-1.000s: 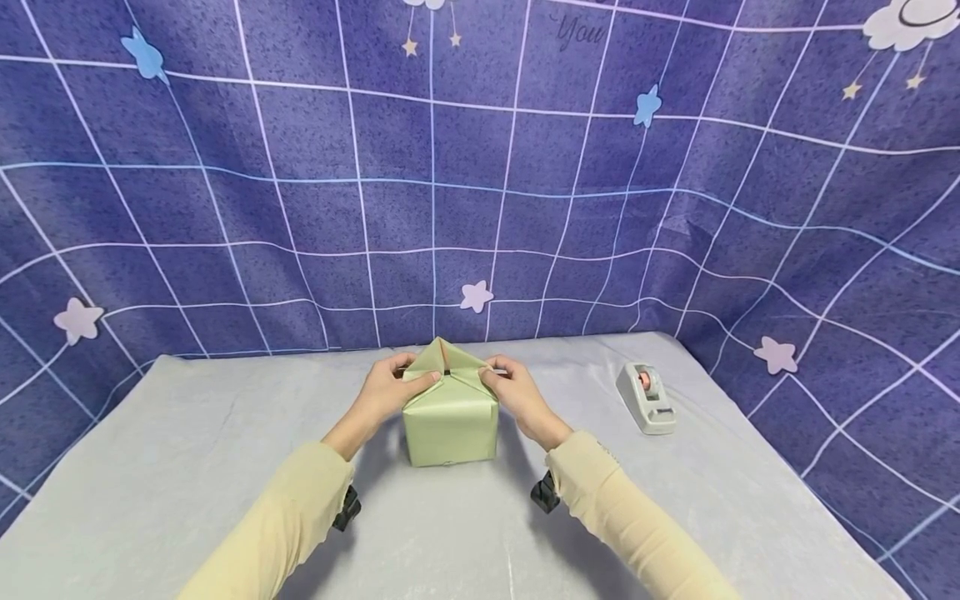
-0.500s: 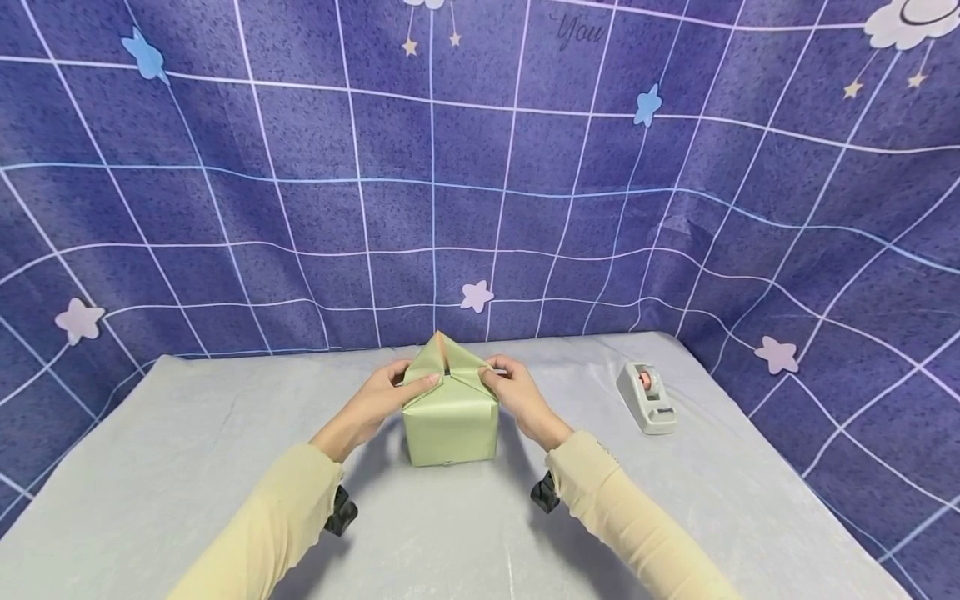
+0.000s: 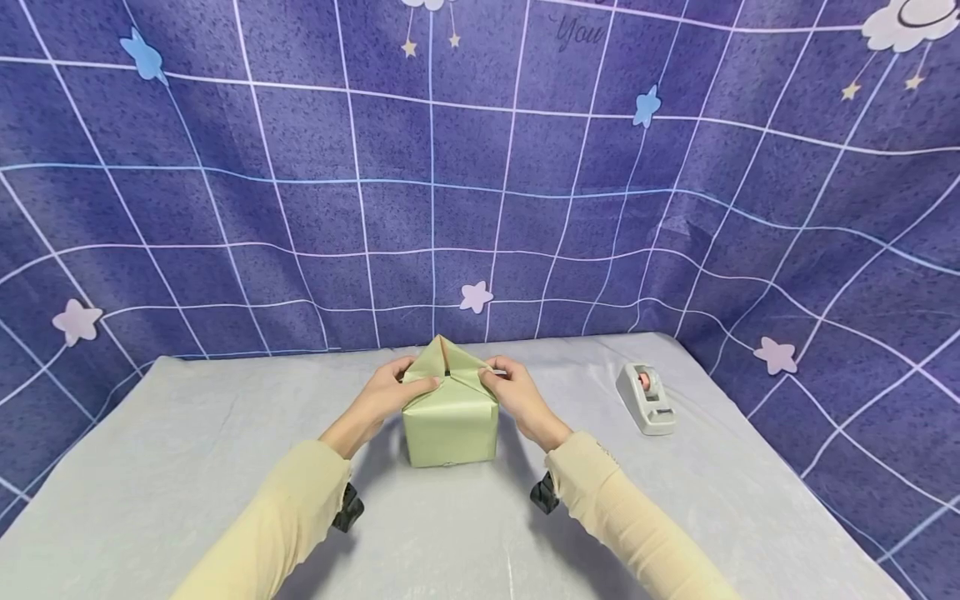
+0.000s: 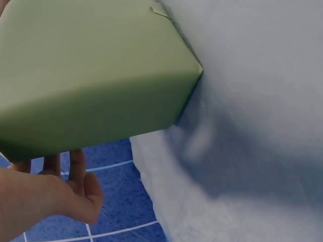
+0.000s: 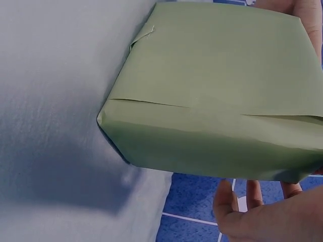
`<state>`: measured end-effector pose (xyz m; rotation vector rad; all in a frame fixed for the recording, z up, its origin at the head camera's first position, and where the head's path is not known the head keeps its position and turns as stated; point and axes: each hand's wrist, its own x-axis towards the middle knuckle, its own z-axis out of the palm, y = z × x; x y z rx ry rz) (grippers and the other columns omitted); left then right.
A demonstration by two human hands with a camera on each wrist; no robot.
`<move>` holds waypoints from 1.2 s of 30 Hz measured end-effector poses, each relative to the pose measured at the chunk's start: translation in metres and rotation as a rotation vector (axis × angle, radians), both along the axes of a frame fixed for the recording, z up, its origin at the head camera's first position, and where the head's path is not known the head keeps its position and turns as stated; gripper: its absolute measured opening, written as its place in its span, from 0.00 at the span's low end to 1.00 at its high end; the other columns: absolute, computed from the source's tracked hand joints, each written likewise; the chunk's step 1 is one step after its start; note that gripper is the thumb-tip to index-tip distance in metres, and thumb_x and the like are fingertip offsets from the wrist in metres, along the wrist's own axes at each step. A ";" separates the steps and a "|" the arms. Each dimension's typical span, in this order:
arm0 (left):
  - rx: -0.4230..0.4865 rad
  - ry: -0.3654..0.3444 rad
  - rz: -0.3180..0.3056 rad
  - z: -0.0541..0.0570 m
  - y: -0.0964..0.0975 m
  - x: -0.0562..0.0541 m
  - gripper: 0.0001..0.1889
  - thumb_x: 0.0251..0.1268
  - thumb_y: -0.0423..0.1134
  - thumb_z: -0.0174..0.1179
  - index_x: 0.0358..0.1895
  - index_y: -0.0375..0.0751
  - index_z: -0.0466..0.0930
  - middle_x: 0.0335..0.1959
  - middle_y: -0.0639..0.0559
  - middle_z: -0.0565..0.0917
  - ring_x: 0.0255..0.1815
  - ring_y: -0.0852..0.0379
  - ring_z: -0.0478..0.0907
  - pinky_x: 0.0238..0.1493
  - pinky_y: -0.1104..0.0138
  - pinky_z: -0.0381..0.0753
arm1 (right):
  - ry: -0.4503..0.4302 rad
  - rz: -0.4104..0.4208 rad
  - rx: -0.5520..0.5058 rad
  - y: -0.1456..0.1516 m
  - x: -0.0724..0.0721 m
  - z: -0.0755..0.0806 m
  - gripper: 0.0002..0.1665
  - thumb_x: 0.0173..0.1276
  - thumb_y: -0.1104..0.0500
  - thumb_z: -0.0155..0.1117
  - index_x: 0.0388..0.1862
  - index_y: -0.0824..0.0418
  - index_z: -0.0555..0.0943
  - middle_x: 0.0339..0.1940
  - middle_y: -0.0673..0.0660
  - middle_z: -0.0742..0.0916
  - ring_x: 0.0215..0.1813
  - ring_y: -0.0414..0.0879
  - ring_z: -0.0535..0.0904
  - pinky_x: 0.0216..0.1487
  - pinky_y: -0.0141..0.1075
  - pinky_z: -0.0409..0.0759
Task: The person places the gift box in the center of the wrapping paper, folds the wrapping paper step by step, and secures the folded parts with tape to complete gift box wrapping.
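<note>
In the head view, a box wrapped in light green wrapping paper point(image 3: 452, 433) stands at the middle of the table. At its top the paper is folded into a peak point(image 3: 440, 346), with a narrow gap down its centre showing orange and a dark spot. My left hand point(image 3: 380, 393) holds the left side of the folded paper, thumb on top and fingers behind. On the right side my right hand point(image 3: 521, 396) does likewise, its thumb pressing the fold. From the left wrist, smooth green paper point(image 4: 101, 65) fills the near view; the right wrist view shows a paper seam point(image 5: 151, 103) along one side.
A white tape dispenser point(image 3: 647, 400) with a roll of tape stands to the right on the grey cloth-covered table point(image 3: 225, 433). Behind and to the right hangs a blue gridded curtain point(image 3: 390, 217) with stars and clouds. Black wrist cameras point(image 3: 545, 493) sit under both sleeves.
The paper peak rises slightly and then dips a little. My left wrist shifts slightly outward and back, while the right hand, box and tape dispenser keep their places.
</note>
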<state>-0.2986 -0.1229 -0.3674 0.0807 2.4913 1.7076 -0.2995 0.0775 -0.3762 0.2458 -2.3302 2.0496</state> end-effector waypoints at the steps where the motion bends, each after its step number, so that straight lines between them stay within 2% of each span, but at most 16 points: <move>1: -0.004 -0.014 0.001 0.001 0.001 0.000 0.26 0.54 0.47 0.63 0.57 0.42 0.71 0.51 0.46 0.78 0.49 0.53 0.74 0.55 0.60 0.69 | 0.001 0.001 0.001 0.000 0.000 0.000 0.09 0.62 0.63 0.54 0.35 0.70 0.77 0.27 0.49 0.79 0.28 0.37 0.73 0.33 0.28 0.71; 3: -0.015 -0.039 0.007 0.001 0.001 0.000 0.29 0.54 0.48 0.62 0.60 0.43 0.70 0.53 0.46 0.77 0.53 0.52 0.72 0.59 0.57 0.67 | 0.003 0.002 0.010 0.000 0.000 0.000 0.09 0.62 0.63 0.54 0.35 0.71 0.77 0.27 0.49 0.79 0.28 0.37 0.73 0.33 0.28 0.71; 5: -0.026 -0.043 0.012 0.002 0.003 0.000 0.29 0.54 0.48 0.61 0.60 0.42 0.70 0.51 0.46 0.78 0.52 0.52 0.73 0.58 0.58 0.68 | 0.004 0.003 0.026 0.000 0.000 0.001 0.09 0.62 0.64 0.54 0.35 0.70 0.77 0.26 0.49 0.78 0.28 0.37 0.72 0.32 0.28 0.71; 7: -0.040 -0.018 0.006 0.001 0.003 0.000 0.27 0.54 0.47 0.61 0.58 0.41 0.71 0.48 0.46 0.79 0.47 0.54 0.75 0.53 0.62 0.71 | 0.002 0.003 0.041 0.000 0.000 0.002 0.09 0.61 0.64 0.54 0.35 0.70 0.77 0.25 0.49 0.78 0.28 0.37 0.72 0.31 0.28 0.71; 11: -0.051 0.074 -0.028 -0.001 0.002 -0.001 0.22 0.54 0.45 0.63 0.51 0.38 0.74 0.40 0.47 0.81 0.34 0.60 0.76 0.38 0.70 0.74 | 0.000 0.002 0.048 -0.001 0.000 0.002 0.09 0.61 0.64 0.54 0.34 0.70 0.77 0.24 0.49 0.78 0.27 0.37 0.72 0.30 0.28 0.71; 15: -0.051 0.081 -0.048 -0.002 -0.001 -0.003 0.23 0.53 0.48 0.65 0.50 0.39 0.74 0.38 0.48 0.80 0.33 0.60 0.76 0.37 0.69 0.75 | 0.009 0.004 0.042 -0.001 0.000 0.002 0.09 0.61 0.64 0.54 0.34 0.71 0.77 0.24 0.49 0.78 0.27 0.37 0.72 0.30 0.28 0.71; 23: 0.009 -0.032 -0.018 0.001 0.005 0.000 0.25 0.52 0.47 0.64 0.54 0.41 0.74 0.40 0.50 0.81 0.39 0.57 0.77 0.46 0.66 0.72 | -0.001 0.003 0.037 0.000 -0.001 0.002 0.09 0.62 0.65 0.54 0.36 0.71 0.77 0.26 0.50 0.79 0.27 0.37 0.73 0.31 0.28 0.71; 28: 0.096 -0.037 -0.037 -0.002 0.000 0.000 0.28 0.55 0.49 0.63 0.58 0.40 0.70 0.48 0.48 0.78 0.46 0.57 0.74 0.54 0.63 0.70 | -0.009 0.000 0.023 0.001 -0.001 0.002 0.09 0.62 0.64 0.55 0.36 0.71 0.77 0.26 0.50 0.79 0.28 0.36 0.73 0.32 0.28 0.72; 32: 0.193 -0.039 -0.056 -0.006 -0.009 0.000 0.28 0.61 0.49 0.57 0.61 0.40 0.67 0.50 0.51 0.75 0.48 0.60 0.71 0.54 0.64 0.66 | -0.005 0.007 0.013 0.002 -0.001 0.002 0.11 0.63 0.63 0.55 0.38 0.72 0.77 0.27 0.49 0.79 0.28 0.36 0.73 0.32 0.29 0.72; 36: 0.254 -0.031 -0.074 -0.009 -0.017 0.000 0.28 0.65 0.51 0.52 0.64 0.39 0.65 0.55 0.50 0.74 0.50 0.62 0.70 0.60 0.59 0.61 | -0.001 0.016 0.003 0.002 0.000 0.001 0.11 0.64 0.63 0.55 0.38 0.72 0.77 0.28 0.49 0.80 0.29 0.36 0.74 0.33 0.29 0.72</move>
